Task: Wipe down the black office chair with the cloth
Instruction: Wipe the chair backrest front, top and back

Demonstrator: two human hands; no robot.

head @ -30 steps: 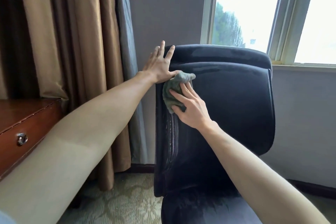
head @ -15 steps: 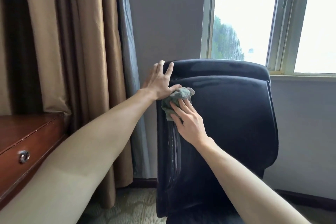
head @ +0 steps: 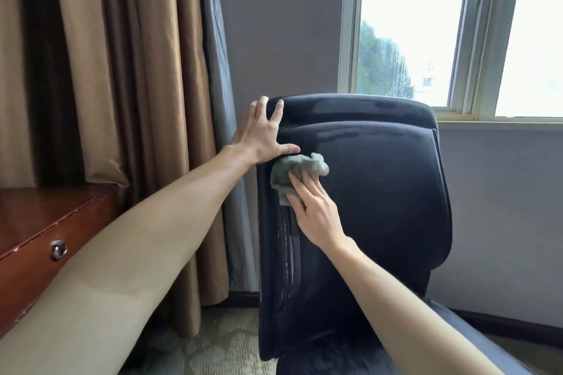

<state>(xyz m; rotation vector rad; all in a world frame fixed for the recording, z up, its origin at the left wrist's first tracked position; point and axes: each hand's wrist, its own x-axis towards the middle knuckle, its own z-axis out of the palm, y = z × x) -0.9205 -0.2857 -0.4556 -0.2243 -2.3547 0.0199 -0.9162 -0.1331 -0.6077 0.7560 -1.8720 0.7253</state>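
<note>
The black office chair point(head: 380, 192) faces me, its padded backrest filling the middle of the view. My left hand point(head: 262, 134) rests flat on the backrest's upper left corner, fingers spread and straight. A crumpled grey-green cloth point(head: 292, 170) lies against the left side of the backrest, just below my left thumb. My right hand point(head: 313, 210) presses the cloth onto the chair with straight fingers laid over its lower part. The seat shows only at the bottom edge.
Brown curtains point(head: 122, 70) and a grey drape hang at the left, close to the chair. A reddish wooden desk point(head: 36, 222) with a metal drawer pull stands at the lower left. A window point(head: 457, 33) sits behind the chair. Patterned carpet point(head: 213, 344) covers the floor.
The view has tilted up, so the chair sits lower in frame. My right hand and the cloth have slid slightly up and right along the backrest's left side. My left hand stays on the corner.
</note>
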